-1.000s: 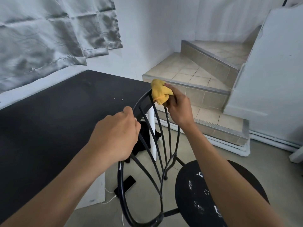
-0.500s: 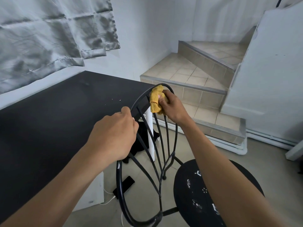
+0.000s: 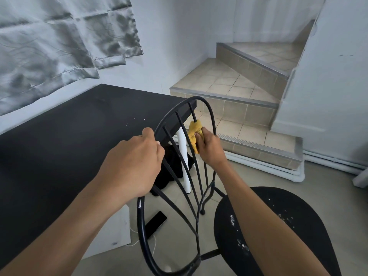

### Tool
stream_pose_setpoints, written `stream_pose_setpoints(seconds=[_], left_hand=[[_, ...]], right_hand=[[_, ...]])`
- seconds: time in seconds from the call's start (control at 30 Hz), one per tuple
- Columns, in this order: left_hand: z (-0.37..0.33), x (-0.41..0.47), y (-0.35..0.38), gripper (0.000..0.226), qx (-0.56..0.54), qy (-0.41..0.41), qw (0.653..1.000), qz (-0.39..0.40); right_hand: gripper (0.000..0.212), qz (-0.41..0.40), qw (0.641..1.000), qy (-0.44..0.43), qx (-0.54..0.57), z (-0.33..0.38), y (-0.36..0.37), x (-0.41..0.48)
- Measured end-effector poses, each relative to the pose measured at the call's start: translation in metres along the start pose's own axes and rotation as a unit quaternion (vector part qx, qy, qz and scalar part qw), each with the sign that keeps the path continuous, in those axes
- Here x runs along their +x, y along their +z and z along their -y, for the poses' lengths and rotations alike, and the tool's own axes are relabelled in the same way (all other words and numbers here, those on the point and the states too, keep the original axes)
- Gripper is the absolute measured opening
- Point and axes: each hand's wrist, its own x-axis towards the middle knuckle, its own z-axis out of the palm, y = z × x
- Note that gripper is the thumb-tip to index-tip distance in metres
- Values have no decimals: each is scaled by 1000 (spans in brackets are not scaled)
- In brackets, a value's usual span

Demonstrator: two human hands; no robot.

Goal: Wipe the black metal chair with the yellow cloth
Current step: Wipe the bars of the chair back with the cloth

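The black metal chair [image 3: 209, 116] stands in front of me, its oval backrest with thin spokes towards me and its round paint-flecked seat at the lower right. My left hand [image 3: 133, 162] is closed around the left side of the backrest's rim. My right hand [image 3: 209, 148] holds the crumpled yellow cloth [image 3: 194, 134] wrapped around one of the inner spokes, roughly a third of the way down from the top of the rim.
A black table [image 3: 59, 146] with a white leg [image 3: 184, 166] fills the left. Tiled steps [image 3: 229, 82] rise behind the chair. A dark phone [image 3: 155, 224] with a white cable and a black cloth heap [image 3: 169, 170] lie on the floor under the table. A grey curtain [image 3: 49, 42] hangs at the upper left.
My right hand has carried the yellow cloth from the top of the backrest rim down onto an inner spoke. My left hand has kept its grip on the rim.
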Motion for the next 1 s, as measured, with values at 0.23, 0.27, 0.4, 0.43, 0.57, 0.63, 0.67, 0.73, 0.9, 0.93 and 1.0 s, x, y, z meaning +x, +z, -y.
stream_pose_setpoints(seconds=[0.23, 0.27, 0.4, 0.43, 0.57, 0.63, 0.67, 0.73, 0.9, 0.93, 1.0], left_hand=[[-2, 0, -1, 26, -13, -2, 1000, 2], [-2, -1, -2, 27, -18, -6, 1000, 4], [-5, 1, 0, 27, -25, -17, 999, 16], [-4, 0, -3, 27, -28, -20, 999, 14], [-6, 0, -6, 27, -30, -22, 999, 19], [-8, 0, -6, 28, -27, -25, 999, 18], [-8, 0, -5, 29, -25, -26, 999, 16], [-7, 0, -4, 29, -21, -30, 999, 13], [-9, -1, -4, 29, -15, -30, 999, 13], [-9, -1, -4, 29, -15, -31, 999, 13], [-10, -1, -5, 29, -11, -34, 999, 13]], right_hand=[[18, 51, 996, 75, -17, -50, 15, -44], [16, 52, 995, 89, -17, -57, 18, -49], [12, 75, 981, 176, -28, -85, 36, -73], [12, 88, 977, 193, -34, -89, 41, -78], [9, 121, 959, 249, -60, -118, 54, -95], [9, 120, 957, 259, -57, -133, 62, -101], [8, 115, 958, 257, -53, -138, 66, -104], [3, 101, 960, 250, -73, -144, 74, -112], [17, 90, 964, 201, -150, -148, 76, -120], [11, 87, 965, 197, -149, -148, 76, -119], [7, 79, 967, 209, -125, -143, 73, -115]])
